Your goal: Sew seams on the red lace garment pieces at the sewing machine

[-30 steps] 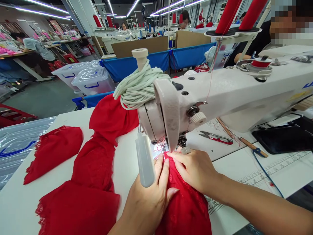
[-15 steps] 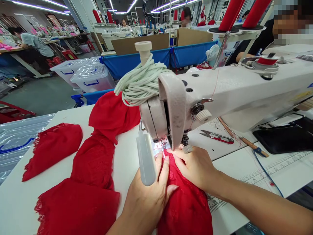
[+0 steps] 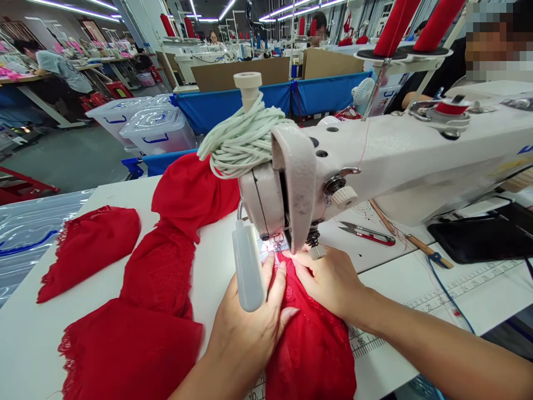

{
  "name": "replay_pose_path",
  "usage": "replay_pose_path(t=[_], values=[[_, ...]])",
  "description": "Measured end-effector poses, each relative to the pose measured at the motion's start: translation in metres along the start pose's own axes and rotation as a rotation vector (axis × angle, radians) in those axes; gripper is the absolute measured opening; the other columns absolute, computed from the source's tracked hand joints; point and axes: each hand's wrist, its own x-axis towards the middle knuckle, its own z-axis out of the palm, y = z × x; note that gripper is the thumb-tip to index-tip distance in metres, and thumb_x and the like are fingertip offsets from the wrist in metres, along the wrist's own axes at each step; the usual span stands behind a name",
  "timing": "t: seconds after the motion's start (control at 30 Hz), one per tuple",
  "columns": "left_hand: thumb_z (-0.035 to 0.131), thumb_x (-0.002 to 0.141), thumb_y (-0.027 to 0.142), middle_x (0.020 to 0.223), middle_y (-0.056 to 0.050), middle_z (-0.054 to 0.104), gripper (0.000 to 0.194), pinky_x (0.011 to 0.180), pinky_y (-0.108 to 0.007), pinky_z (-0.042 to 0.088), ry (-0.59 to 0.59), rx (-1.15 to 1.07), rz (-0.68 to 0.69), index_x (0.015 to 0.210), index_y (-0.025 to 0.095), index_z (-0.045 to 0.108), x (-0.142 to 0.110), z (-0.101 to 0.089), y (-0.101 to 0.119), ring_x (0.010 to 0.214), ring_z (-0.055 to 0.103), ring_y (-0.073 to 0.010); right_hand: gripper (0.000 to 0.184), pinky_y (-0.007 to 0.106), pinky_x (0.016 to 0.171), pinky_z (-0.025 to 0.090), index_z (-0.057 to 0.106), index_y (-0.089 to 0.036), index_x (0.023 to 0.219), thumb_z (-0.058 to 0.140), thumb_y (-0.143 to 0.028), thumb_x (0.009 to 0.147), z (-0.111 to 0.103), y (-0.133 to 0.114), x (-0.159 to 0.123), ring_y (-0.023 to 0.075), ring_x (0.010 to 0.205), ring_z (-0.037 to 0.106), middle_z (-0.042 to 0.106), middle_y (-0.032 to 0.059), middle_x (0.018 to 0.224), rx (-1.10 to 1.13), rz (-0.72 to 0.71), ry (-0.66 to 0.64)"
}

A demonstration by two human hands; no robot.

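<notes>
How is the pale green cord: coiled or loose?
Coiled: the pale green cord sits in a looped bundle atop the sewing machine's head.

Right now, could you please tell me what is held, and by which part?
Red fabric, by its narrow far end: right hand seemingly pinching it, left hand resting on it.
</notes>
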Motion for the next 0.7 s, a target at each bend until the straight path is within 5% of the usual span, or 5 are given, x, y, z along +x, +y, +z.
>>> replay_pose_path(t=[0.37,0.7], values=[[0.037,0.093,0.038,0.128,-0.016,0.061,0.043,0.086,-0.046,0.052,0.032,-0.041,0.008,0.118,0.012,0.061,-0.0005,0.0058,-0.0042,0.115,0.057,-0.0325,0.032,0.025,0.057,0.036,0.072,-0.022,0.069,0.046,-0.012,0.083,0.0050,0.0033,-0.0004,0.0134,0.068,0.061,0.073,0.0007,0.090,-0.002,-0.039,0.064],[0.038,0.093,0.039,0.124,-0.018,0.063,0.045,0.091,-0.045,0.047,0.034,-0.051,0.062,0.117,0.010,0.061,0.0021,0.0037,-0.0082,0.113,0.058,-0.0317,0.035,0.025,0.054,0.034,0.072,-0.029,0.104,0.047,-0.016,0.085,0.0038,0.0029,-0.0012,0.0138,0.062,0.058,0.072,0.0006,0.088,-0.002,-0.047,0.063]])
